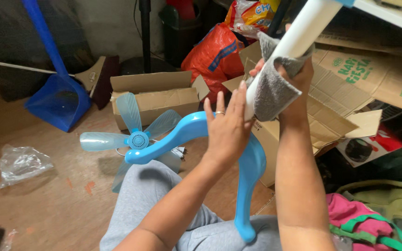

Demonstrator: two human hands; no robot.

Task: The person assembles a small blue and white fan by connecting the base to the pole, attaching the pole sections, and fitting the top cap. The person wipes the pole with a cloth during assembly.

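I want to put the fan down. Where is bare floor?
Bare floor lies between the crumpled plastic bag, the blue dustpan and the fan blades. Right of the cardboard boxes it is crowded with flattened cardboard and clothes.

I count: one blue fan (138, 140), one grey cloth (271, 88), one dustpan (59, 100), roughly three cardboard boxes (157, 95).
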